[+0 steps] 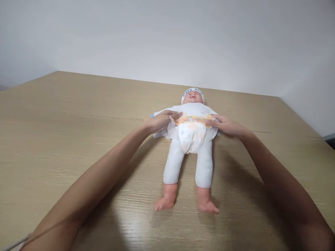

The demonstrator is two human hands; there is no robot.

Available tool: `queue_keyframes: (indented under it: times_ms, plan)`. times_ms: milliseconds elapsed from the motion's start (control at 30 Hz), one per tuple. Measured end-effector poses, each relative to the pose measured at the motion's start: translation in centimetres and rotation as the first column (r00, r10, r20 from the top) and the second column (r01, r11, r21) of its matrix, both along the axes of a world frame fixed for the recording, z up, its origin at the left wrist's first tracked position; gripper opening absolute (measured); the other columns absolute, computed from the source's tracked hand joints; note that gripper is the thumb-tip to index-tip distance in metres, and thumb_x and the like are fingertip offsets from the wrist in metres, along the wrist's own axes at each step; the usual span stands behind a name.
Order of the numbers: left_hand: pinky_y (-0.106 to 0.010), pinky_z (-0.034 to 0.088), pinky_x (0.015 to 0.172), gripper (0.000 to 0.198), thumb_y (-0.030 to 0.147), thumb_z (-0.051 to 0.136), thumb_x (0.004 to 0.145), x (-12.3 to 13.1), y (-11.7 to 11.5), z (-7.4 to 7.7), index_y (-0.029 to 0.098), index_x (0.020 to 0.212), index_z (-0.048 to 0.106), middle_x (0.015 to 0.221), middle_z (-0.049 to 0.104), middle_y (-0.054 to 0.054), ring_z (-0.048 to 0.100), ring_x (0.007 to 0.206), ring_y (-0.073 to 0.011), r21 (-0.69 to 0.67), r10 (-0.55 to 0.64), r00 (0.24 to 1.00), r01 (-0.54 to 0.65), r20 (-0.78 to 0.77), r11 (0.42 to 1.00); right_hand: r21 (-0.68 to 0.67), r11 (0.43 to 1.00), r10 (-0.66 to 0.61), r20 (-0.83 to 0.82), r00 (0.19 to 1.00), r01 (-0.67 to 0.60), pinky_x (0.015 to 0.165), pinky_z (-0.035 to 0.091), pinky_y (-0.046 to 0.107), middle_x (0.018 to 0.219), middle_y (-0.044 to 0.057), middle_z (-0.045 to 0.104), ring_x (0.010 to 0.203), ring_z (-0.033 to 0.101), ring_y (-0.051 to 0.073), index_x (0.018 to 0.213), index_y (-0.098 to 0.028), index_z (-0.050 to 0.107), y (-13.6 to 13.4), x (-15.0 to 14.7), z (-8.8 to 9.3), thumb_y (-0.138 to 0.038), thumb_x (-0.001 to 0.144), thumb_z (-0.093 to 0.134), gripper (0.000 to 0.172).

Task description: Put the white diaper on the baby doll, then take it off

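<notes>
The diaper [193, 136] lies across the doll [204, 167], directly between left hand [162, 120] and right hand [231, 126], touching both, neither nearer; whether either clamps it cannot be determined.

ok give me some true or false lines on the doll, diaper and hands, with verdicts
1. The doll lies face up on the table. True.
2. The doll's feet wear socks. False: they are bare.
3. The left hand touches the diaper. True.
4. The right hand is well away from the diaper. False: its fingers touch the diaper's other side.
5. The doll's white hat has blue lettering. True.
</notes>
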State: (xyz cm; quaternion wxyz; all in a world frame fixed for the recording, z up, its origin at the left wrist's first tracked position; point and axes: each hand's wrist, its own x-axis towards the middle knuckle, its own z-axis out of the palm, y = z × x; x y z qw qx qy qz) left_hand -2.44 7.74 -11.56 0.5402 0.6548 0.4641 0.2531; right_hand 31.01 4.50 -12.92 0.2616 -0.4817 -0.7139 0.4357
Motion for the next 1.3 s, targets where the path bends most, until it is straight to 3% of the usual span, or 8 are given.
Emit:
queue_keyframes:
  times_ms: [100, 233, 533, 667, 833, 967, 1100, 1300]
  plan:
    - [-0.040, 0.056, 0.069, 0.064, 0.074, 0.088, 0.080, 0.0, 0.2, -0.1, 0.024, 0.061, 0.055, 0.066, 0.063, -0.005, 0.064, 0.067, -0.0229, -0.076, -0.035, 0.995, 0.042, 0.094, 0.996, 0.181, 0.980, -0.121, 0.182, 0.976, 0.088, 0.097, 0.063, 0.046, 0.114, 0.008, 0.085, 0.105, 0.077, 0.031, 0.113, -0.025, 0.082, 0.0, 1.2, 0.8, -0.065, 0.095, 0.081, 0.044]
    - [-0.042, 0.062, 0.071, 0.059, 0.076, 0.094, 0.070, 0.1, 1.1, -0.5, 0.022, 0.071, 0.071, 0.078, 0.076, -0.010, 0.072, 0.074, -0.0269, -0.153, -0.038, 0.988, 0.061, 0.147, 0.986, 0.492, 0.829, -0.368, 0.119, 0.922, 0.267, 0.097, 0.064, 0.052, 0.113, 0.012, 0.082, 0.100, 0.076, 0.031, 0.119, -0.022, 0.079, -1.5, -0.3, 2.0, -0.055, 0.101, 0.075, 0.038]
    - [-0.044, 0.068, 0.083, 0.062, 0.078, 0.092, 0.072, -0.2, 2.3, -1.0, 0.019, 0.090, 0.080, 0.103, 0.085, -0.018, 0.081, 0.101, -0.0359, -0.245, -0.078, 0.974, 0.130, 0.211, 0.961, 0.622, 0.759, 0.029, 0.263, 0.964, -0.192, 0.142, 0.028, 0.063, 0.178, 0.012, 0.049, 0.169, 0.040, 0.034, 0.170, -0.026, 0.051, -4.6, -7.0, 0.0, -0.051, 0.117, 0.048, 0.059]
    - [-0.041, 0.064, 0.089, 0.057, 0.073, 0.084, 0.086, -0.8, 1.6, 0.9, 0.019, 0.102, 0.080, 0.111, 0.084, -0.015, 0.077, 0.105, -0.0324, 0.060, 0.065, 0.998, -0.065, 0.003, 0.996, 0.611, 0.768, 0.034, 0.262, 0.965, -0.192, 0.143, 0.023, 0.063, 0.182, 0.008, 0.043, 0.172, 0.034, 0.030, 0.174, -0.033, 0.045, -4.4, -7.0, -0.9, -0.048, 0.118, 0.046, 0.057]
    - [-0.044, 0.052, 0.114, 0.041, 0.056, 0.068, 0.104, 1.3, -0.9, 1.7, 0.024, 0.130, 0.074, 0.142, 0.075, -0.010, 0.067, 0.128, -0.0285, 0.628, -0.003, 0.998, 0.043, -0.064, 0.777, 0.617, 0.783, -0.023, 0.152, 0.988, -0.077, 0.142, 0.026, 0.062, 0.179, 0.009, 0.049, 0.170, 0.038, 0.031, 0.167, -0.031, 0.052, -4.6, -7.3, -1.7, -0.048, 0.117, 0.050, 0.053]
    - [-0.050, 0.040, 0.125, 0.035, 0.047, 0.054, 0.111, 3.2, -2.6, 0.9, 0.026, 0.129, 0.076, 0.135, 0.075, -0.009, 0.063, 0.131, -0.0288, 0.739, -0.192, 0.947, 0.320, -0.256, 0.593, 0.693, 0.655, -0.338, -0.089, 0.937, 0.302, 0.129, 0.047, 0.056, 0.156, 0.013, 0.067, 0.152, 0.059, 0.032, 0.139, -0.026, 0.069, -5.1, -5.2, -4.2, -0.046, 0.116, 0.051, 0.036]
    - [-0.052, 0.036, 0.124, 0.037, 0.038, 0.047, 0.112, 3.4, -3.0, 0.3, 0.028, 0.130, 0.077, 0.135, 0.073, -0.008, 0.060, 0.131, -0.0292, 0.749, -0.132, 0.928, 0.361, -0.349, 0.556, 0.725, 0.621, -0.484, 0.058, 0.873, 0.296, 0.105, 0.059, 0.054, 0.125, 0.012, 0.078, 0.112, 0.074, 0.033, 0.127, -0.025, 0.072, -6.5, -1.0, -6.6, -0.048, 0.111, 0.060, 0.031]
    - [-0.052, 0.044, 0.109, 0.034, 0.052, 0.058, 0.110, 6.5, -3.2, 0.6, 0.024, 0.117, 0.076, 0.122, 0.071, -0.011, 0.058, 0.121, -0.0345, 0.803, 0.139, 0.888, 0.317, -0.438, 0.504, 0.742, 0.638, -0.547, 0.249, 0.800, 0.206, 0.107, 0.054, 0.057, 0.110, 0.015, 0.077, 0.109, 0.070, 0.038, 0.107, -0.022, 0.075, -7.5, 0.5, -7.7, -0.050, 0.109, 0.058, 0.033]
